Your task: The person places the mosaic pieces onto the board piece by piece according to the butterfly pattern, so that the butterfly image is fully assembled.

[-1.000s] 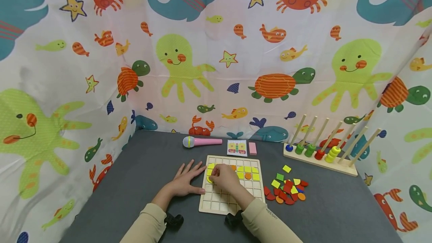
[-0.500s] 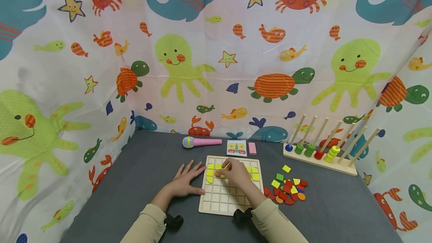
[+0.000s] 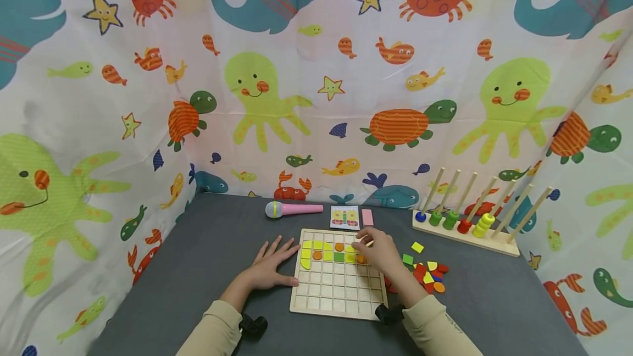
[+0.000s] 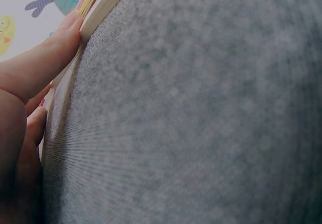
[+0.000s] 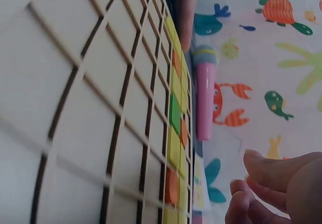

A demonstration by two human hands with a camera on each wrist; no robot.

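Note:
My left hand lies flat with fingers spread beside the wooden grid board. Its thumb touches the board's left edge, which the left wrist view shows close up at the thumb tip. Over the board's upper right corner hovers my right hand, fingers loosely bent. No piece shows between the thumb and fingertips in the right wrist view. Yellow tiles, orange discs and a green square fill cells in the upper rows. A yellow curved piece sits below the left end.
Loose coloured pieces lie in a pile right of the board, partly behind my right forearm. A pattern card, a pink block and a toy microphone lie behind it. A peg stand with rings stands at back right.
My right hand has left the yellow curved piece at the board's left side and moved right across the upper rows, uncovering the tiles there. The left hand has stayed in place.

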